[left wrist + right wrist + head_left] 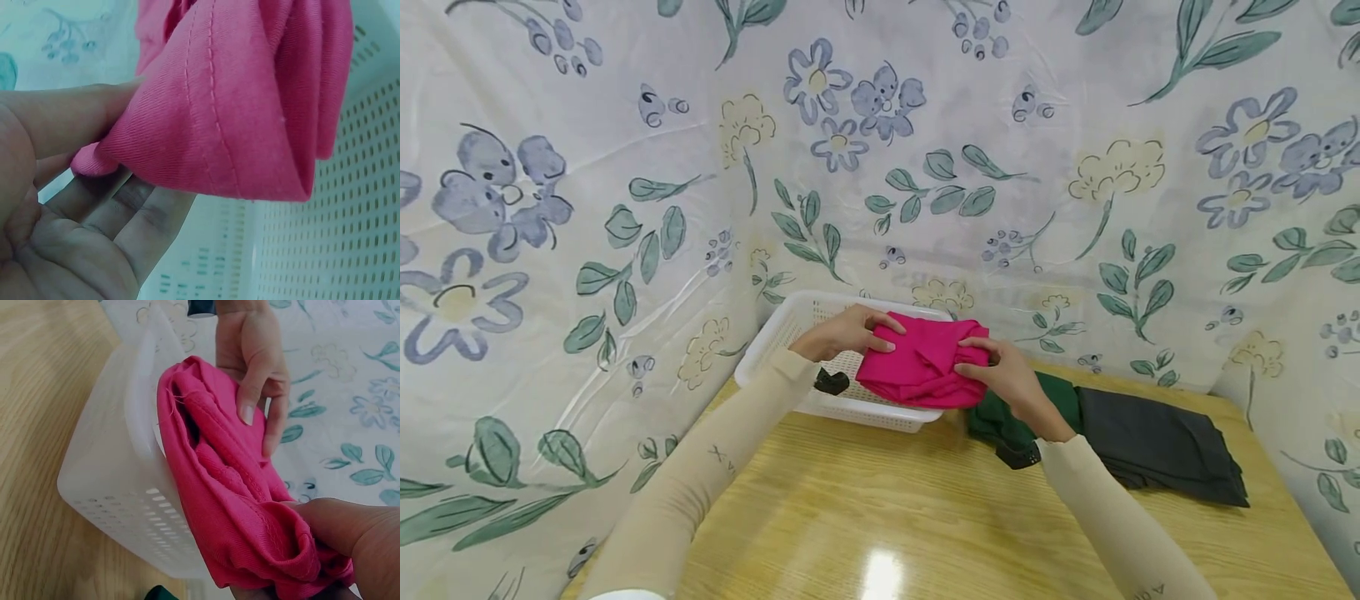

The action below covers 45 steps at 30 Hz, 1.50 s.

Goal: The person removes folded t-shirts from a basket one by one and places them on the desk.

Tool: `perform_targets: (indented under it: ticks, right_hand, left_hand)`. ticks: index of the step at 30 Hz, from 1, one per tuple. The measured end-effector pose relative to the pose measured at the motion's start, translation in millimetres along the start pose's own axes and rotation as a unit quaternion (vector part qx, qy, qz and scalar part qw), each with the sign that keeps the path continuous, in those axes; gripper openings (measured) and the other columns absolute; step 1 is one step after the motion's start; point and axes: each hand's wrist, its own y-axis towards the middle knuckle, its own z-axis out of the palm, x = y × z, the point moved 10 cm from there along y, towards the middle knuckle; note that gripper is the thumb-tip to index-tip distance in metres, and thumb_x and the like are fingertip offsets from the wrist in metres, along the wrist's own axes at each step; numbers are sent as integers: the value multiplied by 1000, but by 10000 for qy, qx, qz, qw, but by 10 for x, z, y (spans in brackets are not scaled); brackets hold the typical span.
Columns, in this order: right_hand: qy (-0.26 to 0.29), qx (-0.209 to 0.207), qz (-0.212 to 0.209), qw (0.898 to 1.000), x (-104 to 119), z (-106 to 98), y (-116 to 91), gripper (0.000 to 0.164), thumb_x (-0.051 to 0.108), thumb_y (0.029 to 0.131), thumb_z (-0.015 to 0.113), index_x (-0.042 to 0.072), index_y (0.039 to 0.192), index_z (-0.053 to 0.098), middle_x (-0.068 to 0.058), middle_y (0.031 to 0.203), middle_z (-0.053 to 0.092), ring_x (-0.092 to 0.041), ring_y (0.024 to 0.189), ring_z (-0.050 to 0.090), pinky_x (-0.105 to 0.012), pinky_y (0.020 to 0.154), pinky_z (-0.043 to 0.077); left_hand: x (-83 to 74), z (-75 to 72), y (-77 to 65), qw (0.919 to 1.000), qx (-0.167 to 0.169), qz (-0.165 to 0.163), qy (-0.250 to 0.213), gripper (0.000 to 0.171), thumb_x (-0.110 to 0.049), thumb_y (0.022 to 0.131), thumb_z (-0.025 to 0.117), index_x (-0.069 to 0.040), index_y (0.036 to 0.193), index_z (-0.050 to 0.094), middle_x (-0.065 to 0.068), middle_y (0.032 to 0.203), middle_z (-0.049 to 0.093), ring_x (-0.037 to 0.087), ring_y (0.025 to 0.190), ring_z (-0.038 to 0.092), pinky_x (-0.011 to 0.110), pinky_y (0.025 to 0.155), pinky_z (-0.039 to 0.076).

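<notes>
Between both hands is a folded bright pink garment (917, 362), held over the right part of a white perforated plastic basket (868, 421). My left hand (852, 329) grips its left edge; in the left wrist view the thumb lies on one side of the cloth (206, 112) and the fingers on the other. At the opposite edge my right hand (1000, 371) pinches the fabric, thumb nearest the camera in the right wrist view. Stitched seams and several folded layers show on the pink cloth (231, 469). Its underside is hidden in the head view.
A small black item (832, 382) shows inside the basket. Right of it on the wooden table (865, 492) lie a dark green folded cloth (1056, 396) and a dark grey folded cloth (1157, 442), with a black patterned piece (1018, 456) in front. A floral sheet (880, 192) hangs behind.
</notes>
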Motion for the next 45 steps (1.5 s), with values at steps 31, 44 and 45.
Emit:
perform_targets:
  ticks: [31,44,45]
  right_hand:
    - [-238,116,132,9996,-309,-518,-539,56,28,95,78,14,145,59,-10,119,68,-21,96,59,-29,73,53]
    - [-505,-148,325,9981,-544,-760,-767,58,29,94,79,15,146,59,-9,101,68,-19,83,57,-29,64,49]
    - [-470,-162,347,9982,-563,-778,-787,58,28,94,79,15,146,59,-9,100,69,-19,83,58,-28,64,50]
  left_hand:
    - [-313,721,-57,9973,124,484,536,30,-8,93,77,-13,123,75,11,133,60,21,92,62,36,77,57]
    - [-359,1108,-16,9932,271,817,787,32,-6,92,78,-15,122,75,7,114,65,18,86,63,28,74,55]
    - [-368,1140,-18,9929,304,838,794,32,-6,92,78,-15,123,75,7,113,65,18,85,62,28,73,54]
